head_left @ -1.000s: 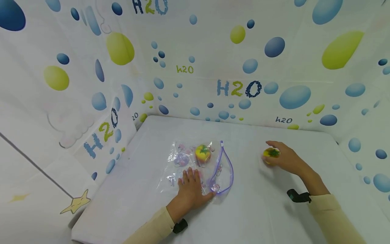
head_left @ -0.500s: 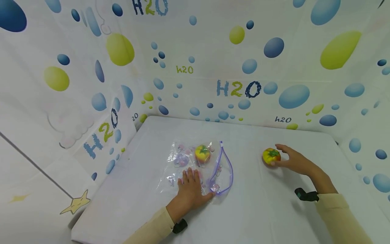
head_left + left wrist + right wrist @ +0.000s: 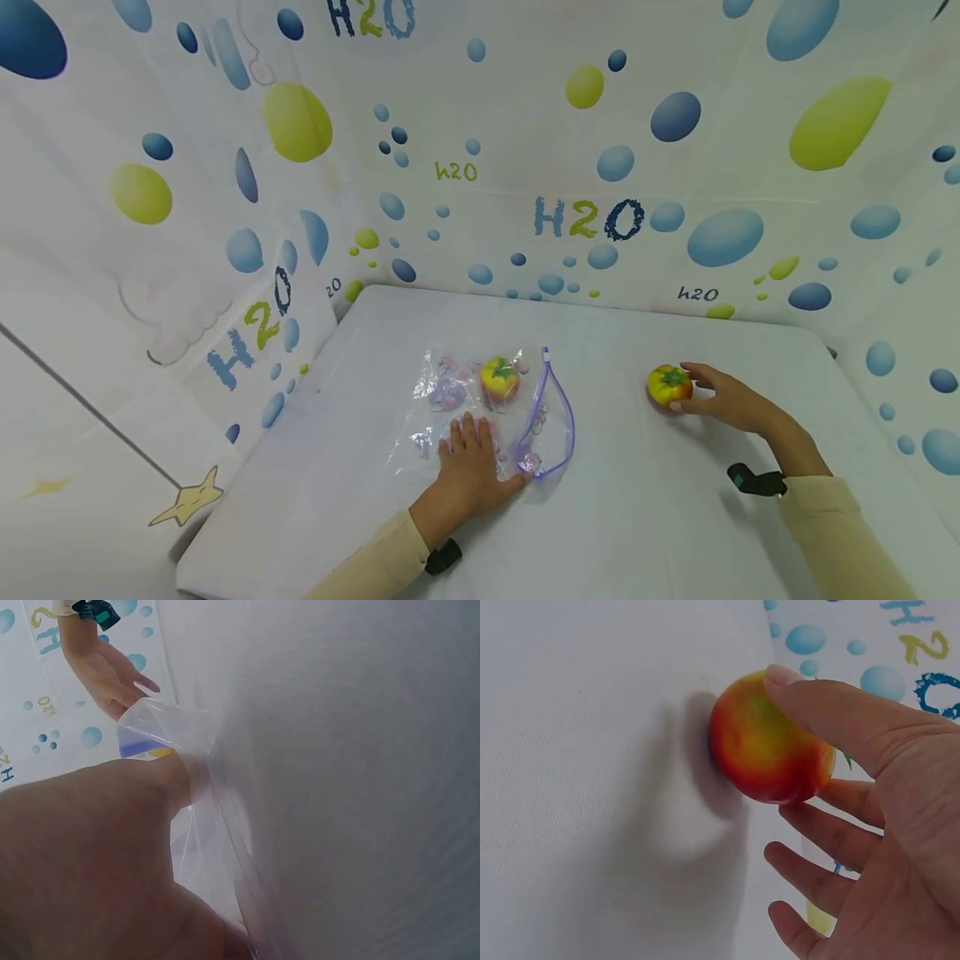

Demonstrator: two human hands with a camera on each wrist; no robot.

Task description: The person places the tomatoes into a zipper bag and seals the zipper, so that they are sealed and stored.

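Observation:
A yellow and red toy tomato [image 3: 669, 386] with green leaves sits on the white table at the right. My right hand [image 3: 738, 407] is at its right side, the thumb and index finger lightly pinching it. In the right wrist view the thumb [image 3: 832, 712] lies across the toy tomato [image 3: 761, 757], while the other fingers are spread and loosely bent. My left hand [image 3: 468, 471] rests flat, fingers straight, on a clear plastic zip bag [image 3: 412, 421] with a purple zipper. A second toy tomato [image 3: 499, 379] shows through the plastic.
The bag's purple zipper [image 3: 573, 429] gapes toward the right. Printed pictures [image 3: 447, 393] mark the bag. A white cloth covers the table [image 3: 585, 533], and a wall sheet [image 3: 510, 108] with blue and green drops encloses it at the back and sides.
My right hand has drawn back to the right, uncovering the toy tomato, then its index finger and thumb have come slightly closer around it. The left hand and the bag have stayed still.

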